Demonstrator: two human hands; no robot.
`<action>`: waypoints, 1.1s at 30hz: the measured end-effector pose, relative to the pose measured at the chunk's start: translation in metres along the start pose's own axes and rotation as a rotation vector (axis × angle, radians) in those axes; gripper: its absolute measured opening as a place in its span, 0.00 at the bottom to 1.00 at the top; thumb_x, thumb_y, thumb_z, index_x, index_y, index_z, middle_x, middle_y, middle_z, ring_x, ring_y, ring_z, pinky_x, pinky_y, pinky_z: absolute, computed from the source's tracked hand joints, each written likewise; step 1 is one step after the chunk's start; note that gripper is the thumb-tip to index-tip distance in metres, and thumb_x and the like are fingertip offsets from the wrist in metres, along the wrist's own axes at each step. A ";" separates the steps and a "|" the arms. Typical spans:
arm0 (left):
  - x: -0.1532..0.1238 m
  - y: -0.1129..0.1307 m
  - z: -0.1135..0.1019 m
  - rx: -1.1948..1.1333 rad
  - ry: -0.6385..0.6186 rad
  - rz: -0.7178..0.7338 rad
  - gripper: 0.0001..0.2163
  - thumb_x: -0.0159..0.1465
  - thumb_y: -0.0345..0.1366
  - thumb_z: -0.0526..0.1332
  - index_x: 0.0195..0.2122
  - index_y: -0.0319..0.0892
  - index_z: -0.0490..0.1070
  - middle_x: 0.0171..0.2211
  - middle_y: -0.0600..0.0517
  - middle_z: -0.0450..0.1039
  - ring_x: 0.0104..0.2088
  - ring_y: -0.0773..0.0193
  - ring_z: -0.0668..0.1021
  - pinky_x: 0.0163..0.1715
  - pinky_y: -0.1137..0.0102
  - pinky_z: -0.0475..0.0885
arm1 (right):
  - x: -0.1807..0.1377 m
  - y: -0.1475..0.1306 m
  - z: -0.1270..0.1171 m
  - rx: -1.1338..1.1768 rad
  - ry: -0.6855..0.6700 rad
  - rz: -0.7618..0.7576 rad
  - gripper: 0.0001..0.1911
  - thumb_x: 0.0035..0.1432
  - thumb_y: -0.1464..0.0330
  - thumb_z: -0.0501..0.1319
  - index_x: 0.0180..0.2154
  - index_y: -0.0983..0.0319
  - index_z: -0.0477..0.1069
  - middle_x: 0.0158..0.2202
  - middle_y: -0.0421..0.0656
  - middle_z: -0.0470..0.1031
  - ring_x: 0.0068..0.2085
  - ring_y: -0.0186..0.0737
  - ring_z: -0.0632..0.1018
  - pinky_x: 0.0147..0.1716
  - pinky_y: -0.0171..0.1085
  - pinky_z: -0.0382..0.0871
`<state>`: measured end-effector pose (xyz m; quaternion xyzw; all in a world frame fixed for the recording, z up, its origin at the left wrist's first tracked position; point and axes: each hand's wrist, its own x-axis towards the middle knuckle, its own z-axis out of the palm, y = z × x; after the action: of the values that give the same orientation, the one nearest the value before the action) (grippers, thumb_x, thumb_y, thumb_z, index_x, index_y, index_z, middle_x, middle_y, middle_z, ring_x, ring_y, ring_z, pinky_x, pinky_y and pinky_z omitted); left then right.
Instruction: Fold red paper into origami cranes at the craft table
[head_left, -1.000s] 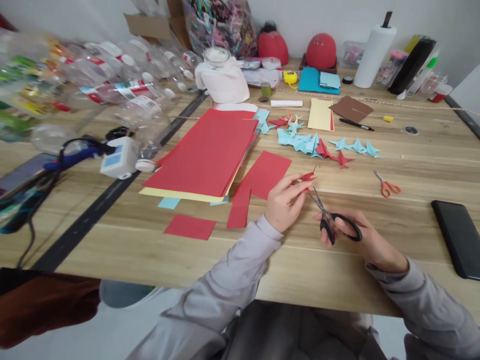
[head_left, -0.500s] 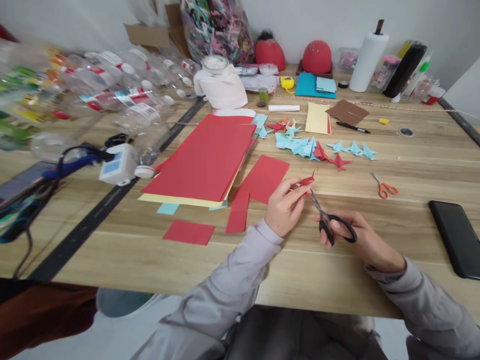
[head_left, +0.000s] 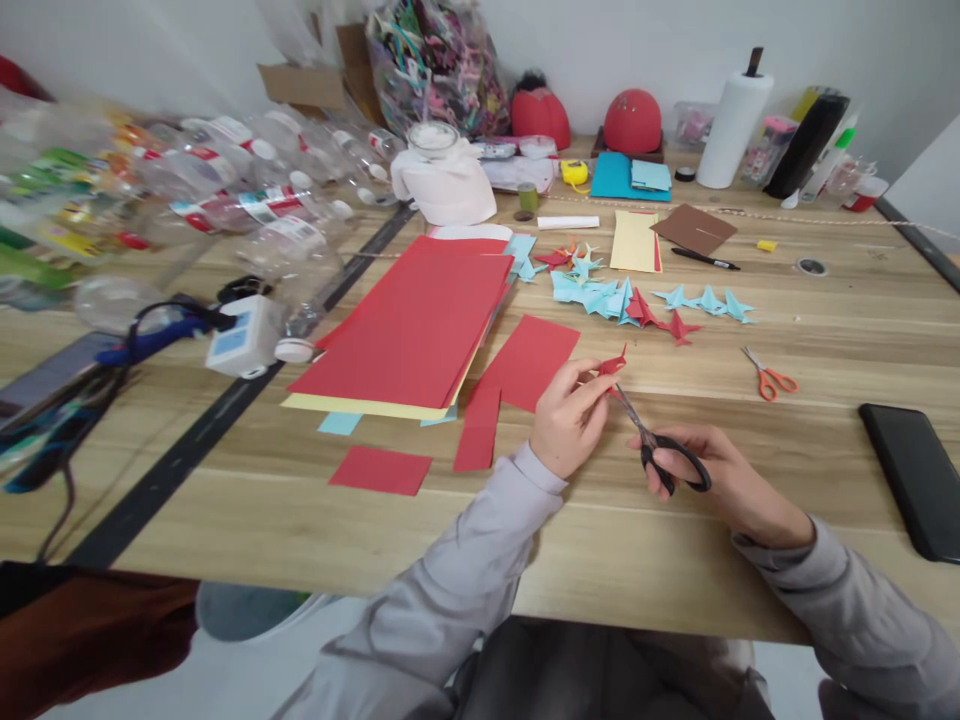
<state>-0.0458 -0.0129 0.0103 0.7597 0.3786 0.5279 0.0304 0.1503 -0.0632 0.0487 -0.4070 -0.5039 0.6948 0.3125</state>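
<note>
My left hand [head_left: 568, 420] pinches a small folded red paper shape [head_left: 613, 365] just above the wooden table [head_left: 675, 560]. My right hand [head_left: 724, 478] grips black-handled scissors [head_left: 664, 450], whose blades point up-left and touch the red shape. Both hands are closed. Left of my left hand lie cut red paper pieces [head_left: 517, 375] and a stack of red sheets [head_left: 416, 325] over a yellow one.
Folded blue and red paper figures [head_left: 637, 300] lie beyond my hands. Orange scissors [head_left: 769, 378] and a black phone [head_left: 911, 475] sit to the right. Plastic bottles [head_left: 225, 200], a white device [head_left: 240, 340], a paper-towel roll [head_left: 731, 125] and craft supplies crowd the left and back.
The view has shifted slightly. My hands have kept their grip, with the scissors staying at the red shape and barely moving.
</note>
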 end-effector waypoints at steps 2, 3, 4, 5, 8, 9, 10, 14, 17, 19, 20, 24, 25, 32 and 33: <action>0.000 0.000 0.000 0.000 -0.005 -0.001 0.10 0.65 0.27 0.56 0.41 0.39 0.76 0.44 0.43 0.73 0.37 0.67 0.79 0.39 0.69 0.76 | 0.000 0.000 0.000 -0.014 0.004 0.008 0.21 0.55 0.56 0.66 0.42 0.66 0.76 0.24 0.40 0.73 0.25 0.33 0.71 0.28 0.35 0.65; 0.000 0.000 0.000 -0.003 -0.006 -0.001 0.10 0.65 0.27 0.56 0.41 0.40 0.76 0.44 0.43 0.73 0.37 0.66 0.79 0.39 0.69 0.76 | 0.000 0.000 0.000 -0.020 0.006 0.010 0.21 0.55 0.56 0.66 0.42 0.66 0.76 0.24 0.40 0.74 0.25 0.33 0.71 0.28 0.35 0.65; 0.000 0.000 0.000 -0.007 -0.006 0.001 0.10 0.65 0.27 0.56 0.42 0.39 0.76 0.44 0.43 0.73 0.37 0.66 0.79 0.39 0.69 0.76 | 0.000 0.000 0.000 -0.023 0.004 0.009 0.20 0.55 0.56 0.66 0.42 0.66 0.76 0.24 0.40 0.73 0.25 0.33 0.71 0.28 0.34 0.65; 0.000 0.000 0.000 -0.011 -0.006 0.002 0.10 0.65 0.27 0.56 0.42 0.39 0.76 0.44 0.43 0.73 0.37 0.66 0.79 0.39 0.69 0.76 | 0.000 -0.001 0.000 -0.024 0.002 0.006 0.20 0.55 0.56 0.66 0.42 0.66 0.77 0.24 0.40 0.73 0.25 0.32 0.71 0.28 0.34 0.65; 0.000 0.000 -0.001 -0.017 -0.011 0.001 0.10 0.65 0.26 0.55 0.42 0.39 0.76 0.44 0.43 0.73 0.37 0.66 0.79 0.40 0.69 0.76 | 0.000 -0.002 0.000 -0.027 -0.004 -0.003 0.19 0.55 0.56 0.66 0.41 0.66 0.77 0.24 0.39 0.73 0.25 0.32 0.71 0.28 0.34 0.65; 0.000 0.000 -0.001 -0.015 -0.012 0.001 0.10 0.65 0.26 0.55 0.42 0.40 0.76 0.44 0.44 0.73 0.37 0.66 0.79 0.40 0.69 0.76 | 0.000 -0.002 0.000 -0.029 -0.004 -0.001 0.19 0.55 0.56 0.66 0.41 0.66 0.77 0.24 0.40 0.72 0.25 0.32 0.71 0.28 0.34 0.65; 0.001 0.000 -0.001 -0.013 -0.011 0.003 0.10 0.65 0.25 0.55 0.42 0.39 0.76 0.44 0.44 0.73 0.37 0.66 0.78 0.39 0.69 0.76 | 0.000 -0.001 -0.001 -0.030 -0.004 0.002 0.19 0.55 0.56 0.66 0.41 0.66 0.77 0.24 0.40 0.73 0.25 0.32 0.71 0.28 0.34 0.65; 0.000 0.000 0.000 -0.011 0.008 0.016 0.10 0.63 0.24 0.56 0.41 0.37 0.76 0.43 0.43 0.72 0.37 0.66 0.78 0.39 0.70 0.76 | 0.001 0.001 -0.001 -0.018 0.003 0.012 0.19 0.55 0.56 0.66 0.41 0.65 0.77 0.24 0.39 0.73 0.25 0.32 0.71 0.27 0.34 0.65; 0.000 -0.001 0.000 -0.018 0.004 0.010 0.10 0.64 0.24 0.56 0.41 0.38 0.76 0.44 0.43 0.72 0.37 0.66 0.78 0.38 0.70 0.76 | 0.001 0.002 -0.001 -0.013 0.009 0.026 0.20 0.54 0.55 0.67 0.40 0.65 0.77 0.23 0.39 0.73 0.24 0.32 0.71 0.27 0.34 0.65; 0.000 0.000 0.000 -0.025 -0.004 0.005 0.11 0.64 0.25 0.55 0.42 0.39 0.76 0.44 0.43 0.73 0.38 0.66 0.78 0.38 0.69 0.76 | 0.001 0.001 0.000 -0.009 0.010 0.036 0.21 0.53 0.55 0.67 0.40 0.66 0.77 0.23 0.40 0.73 0.24 0.32 0.71 0.27 0.34 0.66; 0.000 0.000 0.000 -0.028 -0.006 0.005 0.11 0.65 0.25 0.55 0.42 0.39 0.76 0.44 0.43 0.73 0.38 0.66 0.78 0.39 0.69 0.76 | 0.001 0.001 0.000 -0.007 0.010 0.039 0.22 0.53 0.54 0.67 0.40 0.66 0.77 0.23 0.40 0.73 0.24 0.33 0.71 0.27 0.34 0.66; 0.000 0.000 -0.001 -0.021 -0.001 0.015 0.11 0.64 0.25 0.55 0.42 0.39 0.76 0.44 0.43 0.73 0.38 0.66 0.78 0.39 0.69 0.76 | 0.001 -0.002 0.001 -0.006 0.011 0.047 0.22 0.52 0.54 0.68 0.40 0.65 0.76 0.23 0.40 0.73 0.24 0.33 0.72 0.27 0.34 0.66; 0.000 0.000 -0.001 -0.018 0.000 0.015 0.11 0.64 0.25 0.55 0.42 0.39 0.76 0.44 0.43 0.73 0.38 0.66 0.78 0.39 0.69 0.76 | 0.001 -0.003 0.001 -0.007 0.010 0.048 0.22 0.52 0.54 0.68 0.40 0.65 0.76 0.23 0.40 0.73 0.24 0.33 0.72 0.27 0.34 0.66; 0.000 0.001 0.000 -0.023 0.018 0.016 0.11 0.64 0.25 0.56 0.42 0.40 0.75 0.45 0.44 0.72 0.38 0.66 0.79 0.39 0.69 0.77 | 0.001 -0.003 0.002 -0.018 0.014 0.053 0.24 0.52 0.52 0.67 0.40 0.66 0.76 0.23 0.40 0.73 0.24 0.34 0.72 0.27 0.35 0.66; 0.000 0.001 0.000 -0.021 0.022 0.018 0.11 0.64 0.24 0.56 0.42 0.39 0.75 0.44 0.43 0.72 0.38 0.66 0.79 0.39 0.69 0.77 | 0.001 -0.003 0.001 -0.018 0.010 0.049 0.23 0.52 0.53 0.67 0.40 0.65 0.76 0.23 0.40 0.73 0.24 0.33 0.71 0.27 0.35 0.66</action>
<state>-0.0453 -0.0135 0.0103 0.7570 0.3665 0.5402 0.0294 0.1488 -0.0626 0.0512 -0.4254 -0.4986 0.6957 0.2940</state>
